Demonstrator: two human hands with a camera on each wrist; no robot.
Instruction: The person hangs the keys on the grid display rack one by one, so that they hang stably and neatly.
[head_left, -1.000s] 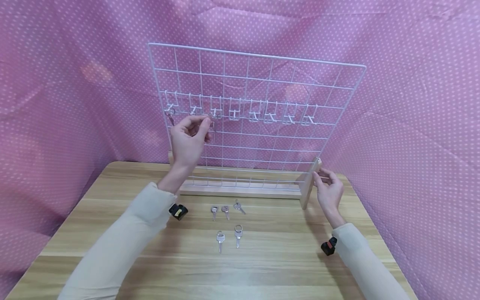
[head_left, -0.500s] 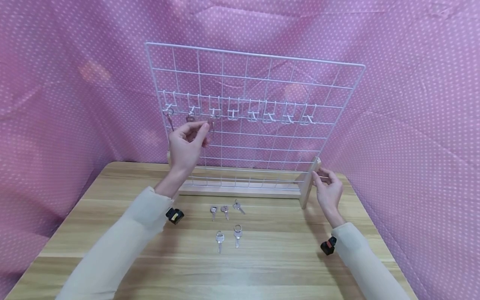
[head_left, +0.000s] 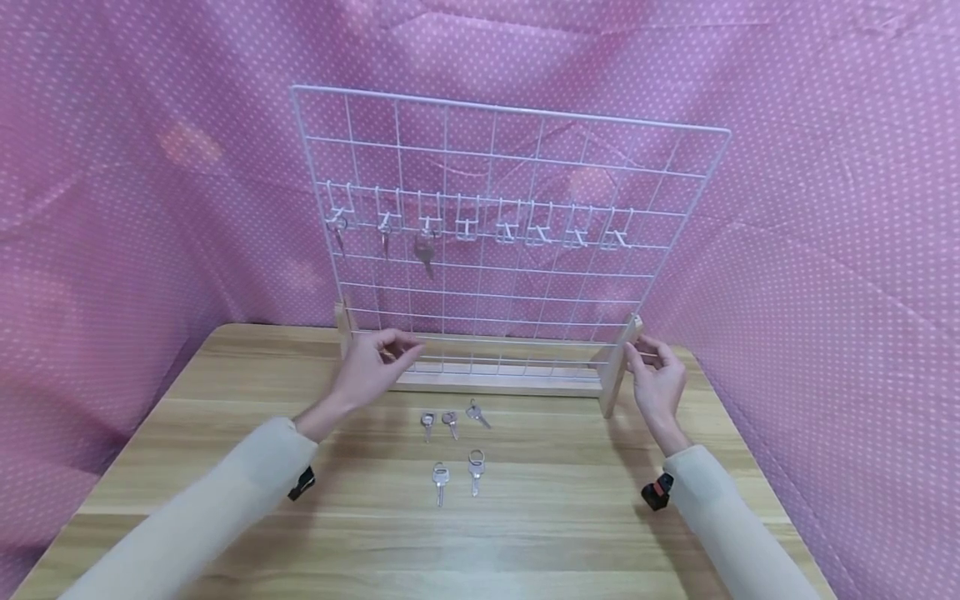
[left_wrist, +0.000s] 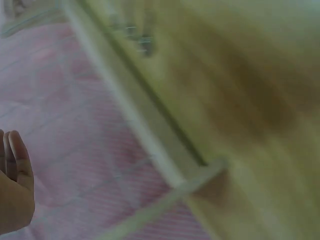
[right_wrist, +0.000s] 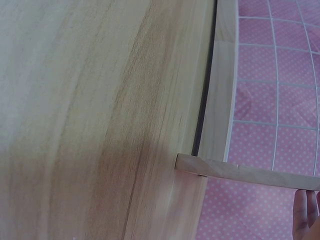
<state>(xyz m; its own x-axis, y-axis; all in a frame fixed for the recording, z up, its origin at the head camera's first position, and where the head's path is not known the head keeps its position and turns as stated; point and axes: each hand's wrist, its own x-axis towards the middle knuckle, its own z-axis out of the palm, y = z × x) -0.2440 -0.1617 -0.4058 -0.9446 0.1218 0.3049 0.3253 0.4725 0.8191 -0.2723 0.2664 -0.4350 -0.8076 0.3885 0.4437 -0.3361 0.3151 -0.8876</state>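
My left hand (head_left: pixel 381 364) is at the lower left of the white wire grid rack (head_left: pixel 517 268), its fingers loosely bent and nothing between them. The left wrist view is blurred and shows part of that hand at its left edge. Three keys hang on the leftmost hooks: one key (head_left: pixel 338 232) at the far left, a second key (head_left: pixel 385 236) beside it and a larger-looking key (head_left: pixel 425 252) on the third hook. With thumb and fingers, my right hand (head_left: pixel 657 379) holds the rack's right wooden upright (head_left: pixel 617 371); its fingertips meet the wood in the right wrist view.
Several loose keys lie on the wooden table (head_left: pixel 555 508) before the rack, among them a key with a ring (head_left: pixel 476 473) and a key (head_left: pixel 440 477) left of it. More hooks (head_left: pixel 540 233) line the grid to the right. A pink dotted cloth (head_left: pixel 840 250) surrounds the table.
My left hand has let go of the key at the third hook and dropped down to the rack's base; that key now hangs freely. My right hand has stayed at the upright.
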